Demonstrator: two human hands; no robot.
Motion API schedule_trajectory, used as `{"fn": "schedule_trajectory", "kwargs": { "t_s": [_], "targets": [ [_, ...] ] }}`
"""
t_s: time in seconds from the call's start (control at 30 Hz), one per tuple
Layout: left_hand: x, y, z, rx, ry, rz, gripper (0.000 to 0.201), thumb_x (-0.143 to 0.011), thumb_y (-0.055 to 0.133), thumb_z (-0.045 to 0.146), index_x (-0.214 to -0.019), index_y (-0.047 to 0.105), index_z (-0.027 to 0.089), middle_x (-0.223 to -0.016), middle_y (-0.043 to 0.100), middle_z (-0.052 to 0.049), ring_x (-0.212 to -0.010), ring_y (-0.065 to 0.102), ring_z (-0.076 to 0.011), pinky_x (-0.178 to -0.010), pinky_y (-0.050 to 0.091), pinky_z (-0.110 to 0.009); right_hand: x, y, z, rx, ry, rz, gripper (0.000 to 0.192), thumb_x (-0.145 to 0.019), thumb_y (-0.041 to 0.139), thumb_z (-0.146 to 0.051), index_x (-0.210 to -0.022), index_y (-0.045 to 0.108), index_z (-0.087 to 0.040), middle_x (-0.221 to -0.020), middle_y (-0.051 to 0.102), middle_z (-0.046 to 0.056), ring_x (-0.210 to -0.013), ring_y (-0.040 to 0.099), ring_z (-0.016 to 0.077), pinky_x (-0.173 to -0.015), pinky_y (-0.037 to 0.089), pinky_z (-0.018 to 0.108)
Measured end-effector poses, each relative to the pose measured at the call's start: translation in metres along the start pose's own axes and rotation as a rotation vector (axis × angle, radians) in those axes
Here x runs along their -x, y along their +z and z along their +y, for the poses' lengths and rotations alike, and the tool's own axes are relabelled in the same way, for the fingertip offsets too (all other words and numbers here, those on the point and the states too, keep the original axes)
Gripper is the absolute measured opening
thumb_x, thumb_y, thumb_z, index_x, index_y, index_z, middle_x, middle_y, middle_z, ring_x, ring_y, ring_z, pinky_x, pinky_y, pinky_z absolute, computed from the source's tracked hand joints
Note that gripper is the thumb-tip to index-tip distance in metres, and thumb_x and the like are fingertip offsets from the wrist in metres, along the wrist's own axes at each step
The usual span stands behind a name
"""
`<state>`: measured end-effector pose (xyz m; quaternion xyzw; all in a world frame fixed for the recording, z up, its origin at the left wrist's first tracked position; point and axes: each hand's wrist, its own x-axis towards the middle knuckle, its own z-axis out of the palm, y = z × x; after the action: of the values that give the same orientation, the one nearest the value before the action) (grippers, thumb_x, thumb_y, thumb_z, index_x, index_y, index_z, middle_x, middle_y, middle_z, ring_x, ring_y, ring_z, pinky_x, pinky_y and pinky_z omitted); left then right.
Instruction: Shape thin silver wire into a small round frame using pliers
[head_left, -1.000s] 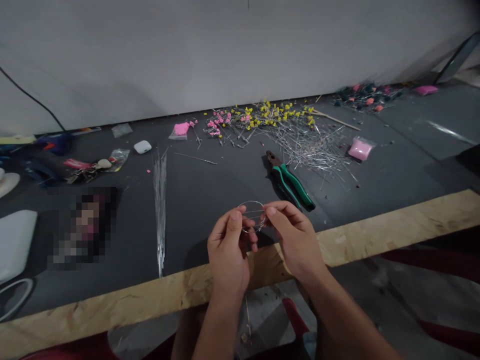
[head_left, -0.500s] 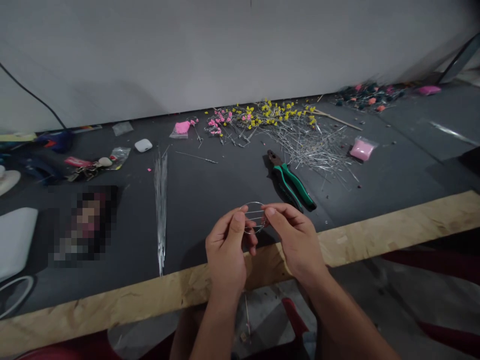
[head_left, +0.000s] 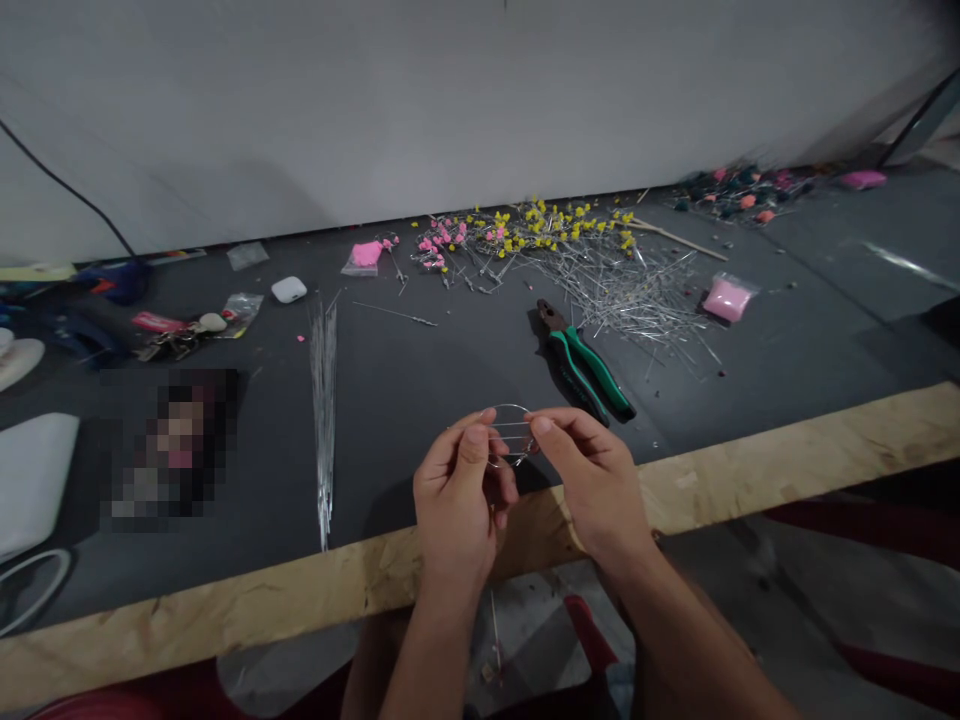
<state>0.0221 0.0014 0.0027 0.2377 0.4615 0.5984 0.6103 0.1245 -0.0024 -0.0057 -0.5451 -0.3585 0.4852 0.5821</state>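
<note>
Both of my hands hold a small loop of thin silver wire [head_left: 508, 432] just above the near edge of the dark table top [head_left: 420, 380]. My left hand [head_left: 457, 510] pinches the loop's left side between thumb and fingers. My right hand [head_left: 592, 480] pinches its right side, where the wire looks twisted. A loose wire end hangs down below my left wrist. Green-handled pliers [head_left: 585, 362] lie on the table just beyond my right hand.
A bundle of straight wires [head_left: 324, 400] lies left of my hands. A heap of wire pins with yellow and pink beads [head_left: 570, 255] sits at the back, with pink bags [head_left: 724, 298] and a white earbud case [head_left: 288, 289] nearby. The table's front edge is bare chipboard [head_left: 787, 450].
My hands and the wire loop stay in nearly the same place; the fingers shift slightly on the loop. The view has drifted a little.
</note>
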Motion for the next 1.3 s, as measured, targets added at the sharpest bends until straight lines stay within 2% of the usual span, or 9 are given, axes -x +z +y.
{"fn": "schedule_trajectory", "kwargs": {
  "t_s": [0.27,0.53,0.77,1.13,1.3],
  "targets": [
    [-0.0006,0.0003,0.0001,0.007,-0.005,-0.034,0.024,-0.078,0.068,0.038,-0.090,0.068,0.018,-0.067,0.057,0.004,-0.036,0.050,-0.0034,-0.024,0.028,-0.012,0.0004,-0.0005,-0.0003,0.054,0.007,0.039,0.018,-0.080,0.065,-0.040,-0.079,0.071,-0.023,-0.073,0.070,0.001,-0.068,0.060,0.0149,-0.064,0.048,0.028],
    [-0.0014,0.0004,-0.0004,0.033,-0.015,-0.049,0.022,-0.079,0.068,0.037,-0.089,0.068,0.017,-0.067,0.057,0.003,-0.036,0.050,-0.0043,-0.024,0.032,-0.013,0.0002,-0.0014,-0.0025,0.038,0.007,0.015,0.016,-0.081,0.065,-0.038,-0.080,0.070,-0.023,-0.074,0.069,0.001,-0.070,0.060,0.0144,-0.066,0.048,0.027],
    [-0.0017,0.0000,-0.0016,0.055,-0.020,-0.077,0.019,-0.078,0.069,0.033,-0.089,0.069,0.018,-0.065,0.058,0.003,-0.038,0.051,-0.0053,-0.026,0.037,-0.014,0.0025,0.0003,-0.0027,0.012,-0.012,0.061,0.014,-0.082,0.065,-0.037,-0.080,0.070,-0.024,-0.074,0.069,0.000,-0.070,0.060,0.0137,-0.064,0.048,0.026],
    [-0.0016,0.0013,-0.0002,0.020,-0.047,-0.026,0.020,-0.080,0.067,0.036,-0.089,0.067,0.018,-0.065,0.063,0.003,-0.036,0.051,-0.0050,-0.025,0.032,-0.011,0.0031,0.0026,-0.0016,0.058,-0.050,0.079,0.015,-0.082,0.065,-0.035,-0.081,0.071,-0.022,-0.075,0.071,0.001,-0.069,0.062,0.0140,-0.064,0.050,0.027],
    [-0.0018,0.0016,-0.0006,0.056,-0.046,-0.029,0.018,-0.079,0.069,0.035,-0.088,0.068,0.020,-0.065,0.064,0.003,-0.037,0.052,-0.0055,-0.026,0.034,-0.012,0.0026,0.0038,0.0012,0.029,-0.047,0.074,0.013,-0.082,0.065,-0.035,-0.082,0.071,-0.023,-0.075,0.071,0.000,-0.070,0.062,0.0138,-0.065,0.051,0.027]
  ]
}}
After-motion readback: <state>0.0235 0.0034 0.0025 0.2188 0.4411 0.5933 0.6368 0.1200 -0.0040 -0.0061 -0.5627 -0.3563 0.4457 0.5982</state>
